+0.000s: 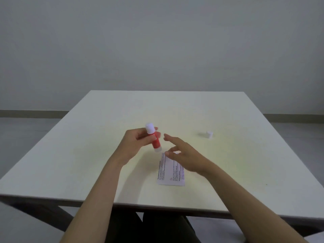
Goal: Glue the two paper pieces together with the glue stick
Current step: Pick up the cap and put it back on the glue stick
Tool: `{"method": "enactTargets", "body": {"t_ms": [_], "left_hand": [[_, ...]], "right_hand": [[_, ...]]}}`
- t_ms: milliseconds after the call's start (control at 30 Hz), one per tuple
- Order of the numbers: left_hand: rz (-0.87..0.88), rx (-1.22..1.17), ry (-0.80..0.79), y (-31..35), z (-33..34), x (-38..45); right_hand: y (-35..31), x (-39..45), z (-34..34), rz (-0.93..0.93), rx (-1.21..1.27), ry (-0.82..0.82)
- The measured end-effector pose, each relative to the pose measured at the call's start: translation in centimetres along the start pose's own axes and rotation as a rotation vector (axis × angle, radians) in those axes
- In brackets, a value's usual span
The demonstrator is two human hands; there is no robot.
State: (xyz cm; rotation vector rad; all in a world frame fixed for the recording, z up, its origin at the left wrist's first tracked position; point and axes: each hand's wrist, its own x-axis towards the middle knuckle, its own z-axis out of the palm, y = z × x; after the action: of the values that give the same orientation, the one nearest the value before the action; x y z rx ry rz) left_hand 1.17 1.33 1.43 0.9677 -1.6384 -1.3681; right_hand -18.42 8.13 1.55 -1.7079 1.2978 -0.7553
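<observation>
My left hand [135, 142] grips a red glue stick [155, 142] with white ends, held tilted above the table's middle. Its white top end points up and away from me. My right hand [184, 156] hovers just right of the stick, fingers spread, holding nothing. Under that hand lies a white printed paper [171, 174] flat on the table; its far end is hidden by my fingers. I can make out only one sheet. A small white cap [209, 134] rests on the table to the right, apart from both hands.
The pale square table [87, 163] has its near edge just in front of my lap and its far edge near a plain grey wall. Grey floor shows on both sides.
</observation>
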Motion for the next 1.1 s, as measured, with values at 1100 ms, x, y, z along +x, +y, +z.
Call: {"method": "enactTargets", "body": {"t_ms": [1100], "left_hand": [[0.041, 0.243, 0.604, 1.9, 6.0, -1.9]], "right_hand": [[1.1, 0.0, 0.0, -0.035, -0.227, 0.332]]}}
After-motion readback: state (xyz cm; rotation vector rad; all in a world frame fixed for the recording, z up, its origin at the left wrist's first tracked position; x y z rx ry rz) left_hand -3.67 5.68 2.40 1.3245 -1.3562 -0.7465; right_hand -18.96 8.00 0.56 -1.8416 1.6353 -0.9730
